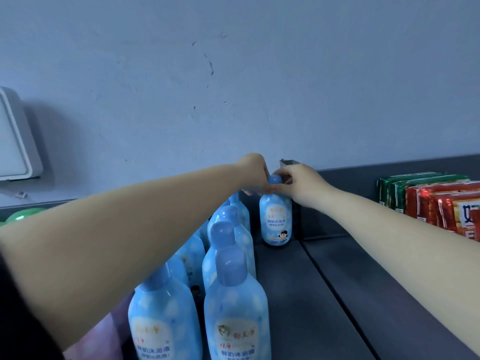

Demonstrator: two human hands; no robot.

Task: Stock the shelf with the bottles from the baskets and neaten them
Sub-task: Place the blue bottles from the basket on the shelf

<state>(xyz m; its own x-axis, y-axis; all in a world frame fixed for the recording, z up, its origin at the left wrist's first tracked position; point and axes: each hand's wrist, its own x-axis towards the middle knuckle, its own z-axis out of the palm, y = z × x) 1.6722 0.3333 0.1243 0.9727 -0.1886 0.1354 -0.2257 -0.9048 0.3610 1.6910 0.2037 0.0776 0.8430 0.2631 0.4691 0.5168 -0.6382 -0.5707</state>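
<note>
Glossy rounded bottle between hands

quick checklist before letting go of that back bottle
1. Back bottle upright on the shelf: ok.
2. Label faces front: ok.
3. Left hand and right hand both hold its cap: ok.
4. In line with the row of bottles: not ok, it stands apart to the right.
5. Clear of the snack packets: ok.
6. Room behind it: cannot tell.
</note>
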